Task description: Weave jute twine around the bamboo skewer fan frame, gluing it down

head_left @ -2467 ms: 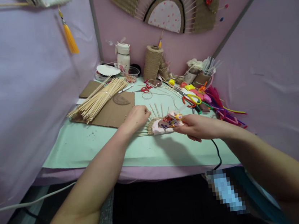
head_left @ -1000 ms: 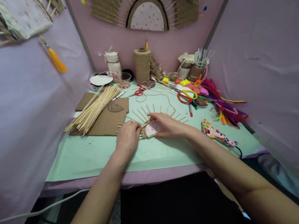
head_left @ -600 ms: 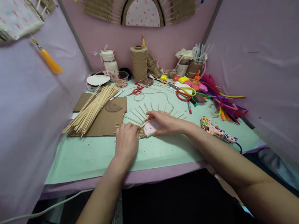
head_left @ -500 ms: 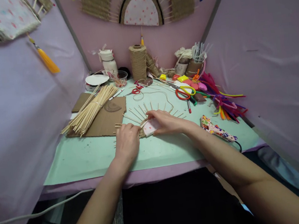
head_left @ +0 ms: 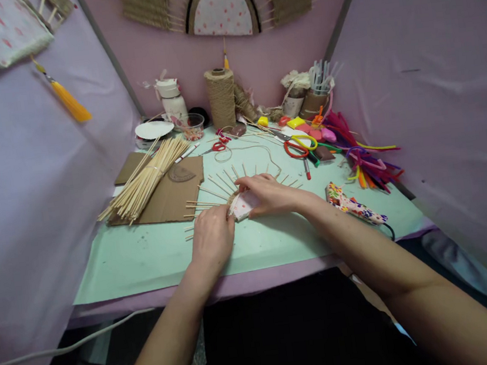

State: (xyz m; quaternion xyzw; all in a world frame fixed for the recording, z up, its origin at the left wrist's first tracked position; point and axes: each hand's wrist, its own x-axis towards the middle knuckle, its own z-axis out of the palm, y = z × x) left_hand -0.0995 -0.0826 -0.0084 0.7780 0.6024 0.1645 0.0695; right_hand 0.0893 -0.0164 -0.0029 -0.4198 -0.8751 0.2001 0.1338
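Note:
Between my hands lies a small fan-shaped craft piece [head_left: 241,206], its half-round centre covered in white cloth with red spots and edged with jute twine. Thin wooden sticks [head_left: 217,184] radiate from its curved rim. My left hand [head_left: 211,231] is closed on the piece's left end, with stick ends poking out beyond the knuckles. From the right, my right hand [head_left: 267,194] curls over the cloth centre and its rim, fingers bent and thumb at the lower edge. A loose strand of twine [head_left: 272,158] runs behind the piece. My palms hide much of the rim.
Left are a stick bundle [head_left: 149,179] and cardboard [head_left: 182,193]. Red-handled scissors [head_left: 219,145], larger scissors [head_left: 296,147] and a twine spool [head_left: 221,99] stand farther back. Right are a patterned, corded tool [head_left: 353,204] and pipe cleaners [head_left: 369,161]. A finished fan [head_left: 222,10] hangs behind.
My left hand has shifted slightly right along the craft piece, and more stick ends show beside it. My right hand keeps nearly the same place. The whole view has shifted a little.

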